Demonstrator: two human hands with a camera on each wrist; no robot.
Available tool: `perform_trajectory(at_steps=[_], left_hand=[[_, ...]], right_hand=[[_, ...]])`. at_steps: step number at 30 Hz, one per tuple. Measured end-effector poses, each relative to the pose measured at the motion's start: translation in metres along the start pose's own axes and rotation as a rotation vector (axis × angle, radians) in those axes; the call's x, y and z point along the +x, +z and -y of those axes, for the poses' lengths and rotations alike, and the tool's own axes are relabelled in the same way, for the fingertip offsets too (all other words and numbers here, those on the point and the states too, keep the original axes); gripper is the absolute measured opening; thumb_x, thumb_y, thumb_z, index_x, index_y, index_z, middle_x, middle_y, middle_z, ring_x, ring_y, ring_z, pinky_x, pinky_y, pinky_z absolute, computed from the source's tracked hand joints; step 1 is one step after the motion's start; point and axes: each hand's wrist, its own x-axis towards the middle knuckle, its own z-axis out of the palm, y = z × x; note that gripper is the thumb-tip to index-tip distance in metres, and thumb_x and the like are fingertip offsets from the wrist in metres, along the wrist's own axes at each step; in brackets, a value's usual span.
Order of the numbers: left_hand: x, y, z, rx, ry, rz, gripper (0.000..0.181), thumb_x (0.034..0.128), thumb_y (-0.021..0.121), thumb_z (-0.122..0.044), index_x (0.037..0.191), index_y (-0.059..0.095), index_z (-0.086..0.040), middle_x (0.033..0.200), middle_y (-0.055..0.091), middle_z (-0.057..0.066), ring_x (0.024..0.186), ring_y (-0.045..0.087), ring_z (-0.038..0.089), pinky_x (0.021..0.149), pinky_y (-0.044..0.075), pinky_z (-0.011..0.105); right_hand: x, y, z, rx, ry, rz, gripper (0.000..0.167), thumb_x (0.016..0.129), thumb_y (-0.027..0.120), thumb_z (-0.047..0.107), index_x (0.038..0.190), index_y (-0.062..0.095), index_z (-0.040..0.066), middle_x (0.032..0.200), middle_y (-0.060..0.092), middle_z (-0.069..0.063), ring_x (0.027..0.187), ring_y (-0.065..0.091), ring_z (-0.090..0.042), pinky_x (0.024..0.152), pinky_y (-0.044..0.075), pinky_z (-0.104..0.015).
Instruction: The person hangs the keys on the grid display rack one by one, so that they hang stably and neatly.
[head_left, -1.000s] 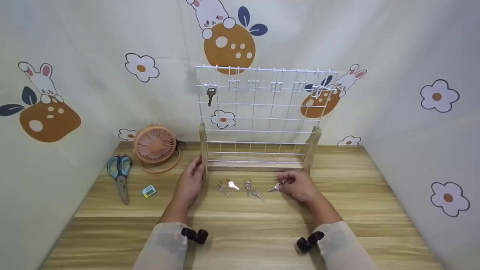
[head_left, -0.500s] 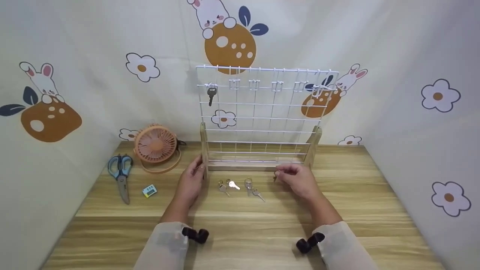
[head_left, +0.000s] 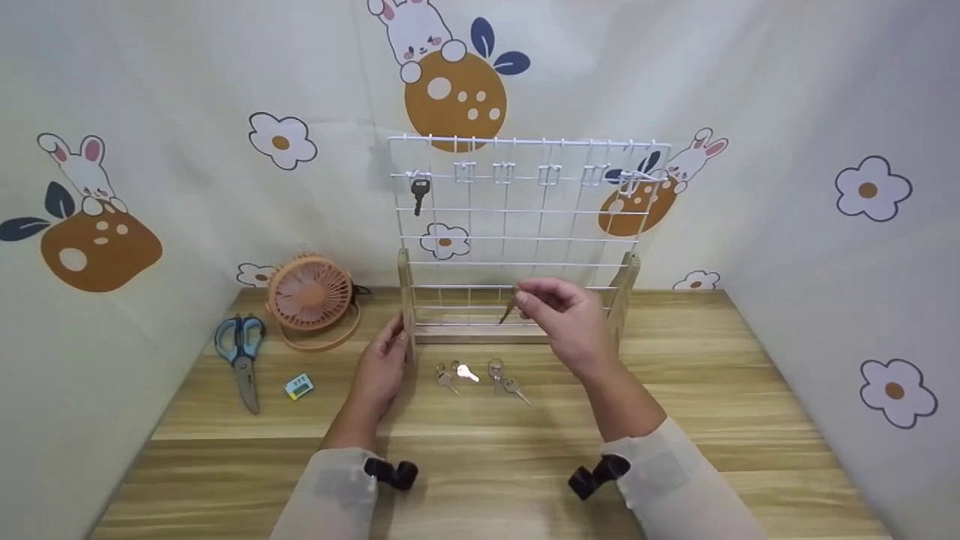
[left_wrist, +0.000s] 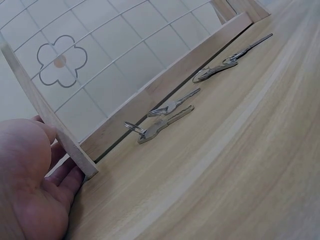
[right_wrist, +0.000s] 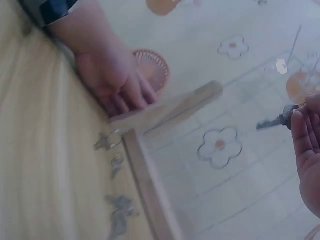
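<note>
My right hand point(head_left: 577, 326) pinches a key point(head_left: 508, 307) between thumb and fingertips, in front of the lower part of a white wire grid rack point(head_left: 517, 264). In the right wrist view this key point(right_wrist: 276, 121) points away from the fingers. My left hand point(head_left: 384, 369) grips the rack's left wooden leg point(left_wrist: 65, 135) near its foot, thumb on one side and fingers on the other. Several keys with rings, such as a silver key point(head_left: 466, 373) and a key point(head_left: 513, 387), lie on the table before the rack. A dark key point(head_left: 420, 195) hangs from the rack's leftmost hook.
Several white hooks point(head_left: 550, 174) sit in a row along the top of the grid. To the left on the wooden table point(head_left: 480, 465) stand an orange fan point(head_left: 310, 292), blue-handled scissors point(head_left: 241, 360) and a small blue-and-yellow box point(head_left: 298, 386). Patterned cloth surrounds the table.
My right hand has picked the rightmost key up from the table and carried it up and to the left. The left hand has stayed at the rack's leg.
</note>
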Motion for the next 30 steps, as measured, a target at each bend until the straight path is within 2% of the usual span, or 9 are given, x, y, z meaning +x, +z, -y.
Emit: perform_trajectory(at_steps=[8,11,14,18,20,26,30], left_hand=[[-0.001,0.0,0.006,0.062,-0.022,-0.002,0.052,0.1151,0.05,-0.03,0.166,0.042,-0.025,0.172,0.043,0.004,0.16,0.039,0.03,0.132,0.037,0.047],[0.0,-0.001,0.004,0.066,-0.007,-0.005,0.052,0.1151,0.05,-0.031,0.166,0.042,-0.024,0.171,0.044,0.006,0.159,0.041,0.031,0.132,0.038,0.048],[0.001,-0.002,0.002,0.082,-0.005,-0.011,0.052,0.1148,0.05,-0.032,0.166,0.043,-0.025,0.171,0.045,0.006,0.159,0.041,0.031,0.132,0.038,0.048],[0.001,-0.003,0.002,0.085,-0.001,-0.011,0.052,0.1148,0.051,-0.031,0.165,0.043,-0.023,0.17,0.046,0.007,0.158,0.042,0.031,0.131,0.038,0.048],[0.001,-0.003,0.002,0.066,0.002,-0.009,0.052,0.1148,0.051,-0.029,0.165,0.043,-0.021,0.17,0.046,0.008,0.158,0.043,0.031,0.131,0.039,0.047],[0.0,-0.002,0.001,0.002,0.022,-0.005,0.051,0.1149,0.05,-0.023,0.165,0.043,-0.017,0.169,0.046,0.012,0.157,0.043,0.032,0.131,0.039,0.048],[0.0,-0.002,0.001,0.002,0.02,-0.001,0.05,0.1149,0.051,-0.024,0.164,0.044,-0.019,0.169,0.046,0.01,0.157,0.043,0.031,0.131,0.038,0.048]], right_hand=[[0.042,0.028,0.063,-0.059,-0.181,0.017,0.019,0.097,0.079,0.009,0.113,0.08,-0.001,0.099,0.079,-0.006,0.085,0.073,-0.017,0.078,0.065,-0.025],[0.057,0.037,0.081,-0.071,-0.201,0.018,0.017,0.099,0.078,0.011,0.113,0.081,0.002,0.103,0.079,-0.009,0.088,0.075,-0.018,0.084,0.067,-0.028],[0.069,0.047,0.094,-0.06,-0.178,0.002,0.016,0.099,0.078,0.013,0.113,0.082,0.007,0.104,0.078,-0.01,0.089,0.076,-0.02,0.086,0.068,-0.028],[0.079,0.058,0.105,-0.051,-0.119,-0.045,0.018,0.1,0.078,0.017,0.115,0.082,0.009,0.106,0.079,-0.009,0.091,0.077,-0.023,0.085,0.068,-0.027],[0.081,0.063,0.108,-0.07,-0.115,-0.074,0.019,0.1,0.078,0.019,0.116,0.082,0.009,0.106,0.079,-0.008,0.093,0.077,-0.024,0.085,0.068,-0.026],[0.085,0.074,0.112,-0.205,-0.175,-0.139,0.018,0.102,0.076,0.022,0.117,0.083,0.013,0.103,0.08,-0.003,0.091,0.078,-0.022,0.083,0.066,-0.023],[0.086,0.079,0.108,-0.236,-0.205,-0.17,0.02,0.101,0.076,0.019,0.117,0.083,0.009,0.103,0.081,-0.004,0.089,0.077,-0.02,0.08,0.066,-0.022]])
